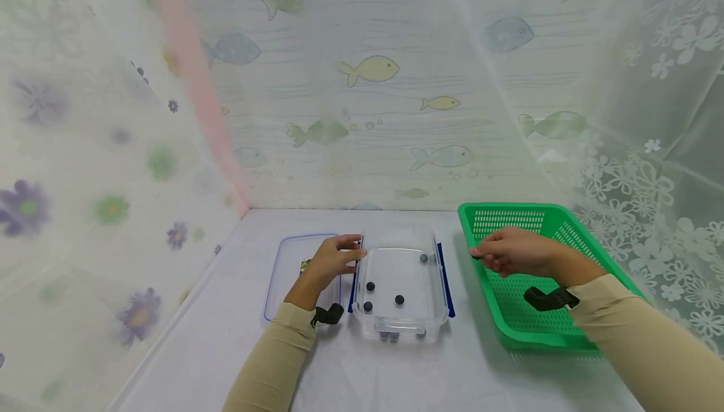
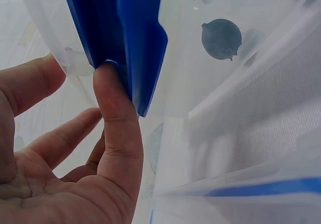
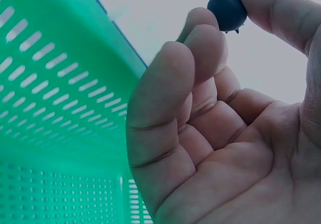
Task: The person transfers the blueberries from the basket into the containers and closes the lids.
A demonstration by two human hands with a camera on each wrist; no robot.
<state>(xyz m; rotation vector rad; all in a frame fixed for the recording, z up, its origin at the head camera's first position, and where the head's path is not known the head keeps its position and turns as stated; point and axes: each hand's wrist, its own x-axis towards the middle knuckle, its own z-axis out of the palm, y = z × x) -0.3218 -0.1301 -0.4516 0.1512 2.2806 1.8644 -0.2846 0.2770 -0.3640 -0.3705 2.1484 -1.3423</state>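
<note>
My right hand (image 1: pixel 517 252) pinches a blueberry (image 3: pixel 227 12) between thumb and fingertips, above the left rim of a green basket (image 1: pixel 498 318). The berry is dark blue, with a small spiky crown. Left of the basket stands a clear plastic container (image 1: pixel 407 274) with blue side latches (image 1: pixel 445 280) hanging down. Several blueberries lie scattered in it, one of them (image 1: pixel 399 299) near the middle. My left hand (image 1: pixel 332 261) holds the container's left side, a finger against the blue latch (image 2: pixel 113 23) and the thumb at the clear wall.
A clear lid (image 1: pixel 277 280) with a blue seal lies flat to the left, partly covered by my left hand and wrist. White cloth (image 1: pixel 362 380) covers the table. A fish-patterned curtain (image 1: pixel 362 117) closes off the back, and flowered sheets (image 1: pixel 113 148) hang at both sides.
</note>
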